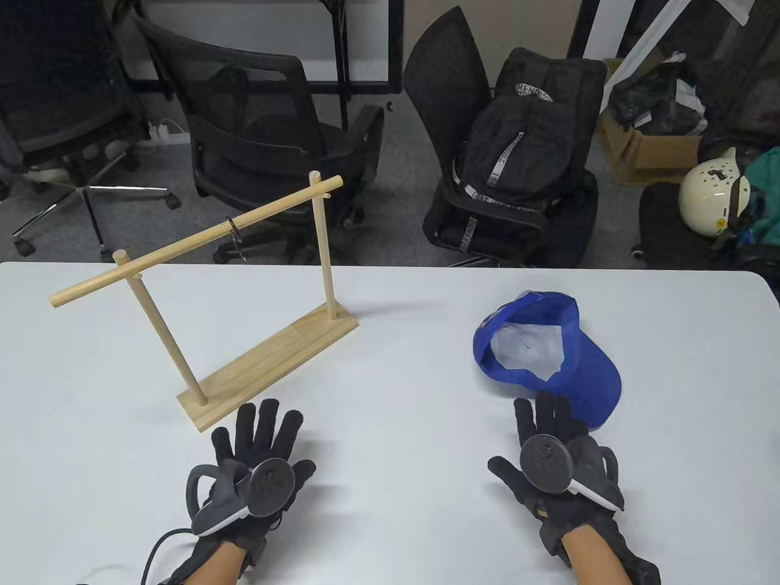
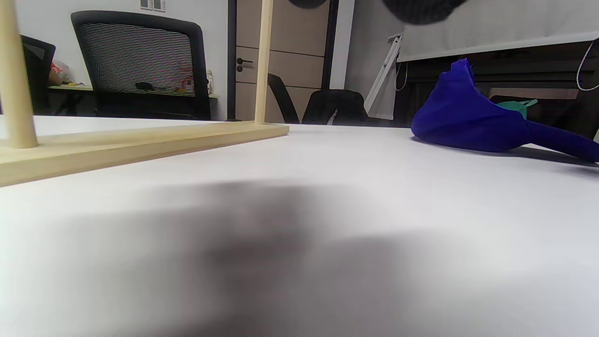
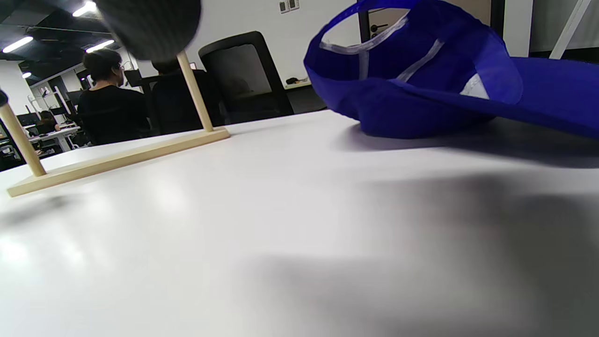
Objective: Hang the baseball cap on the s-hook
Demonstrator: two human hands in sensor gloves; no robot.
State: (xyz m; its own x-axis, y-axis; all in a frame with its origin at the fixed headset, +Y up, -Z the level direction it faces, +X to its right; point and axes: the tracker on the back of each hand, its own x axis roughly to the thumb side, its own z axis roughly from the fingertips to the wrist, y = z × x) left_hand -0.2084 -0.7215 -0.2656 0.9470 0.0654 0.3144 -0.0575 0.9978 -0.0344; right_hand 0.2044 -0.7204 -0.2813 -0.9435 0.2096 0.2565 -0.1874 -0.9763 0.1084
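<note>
— While both palms lie flat, where's the baseball cap point(image 1: 551, 353)?
— Upside down, right of the wooden rack point(image 1: 244, 304), touching the right hand point(image 1: 557, 451)'s spread fingertips; the left hand point(image 1: 256, 463) is splayed, empty; the s-hook point(image 1: 234, 234) hangs from the rack's bar

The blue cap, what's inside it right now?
The blue cap lies upside down, showing only its pale lining and seam tape. Nothing else shows inside; the table beneath it is covered.
</note>
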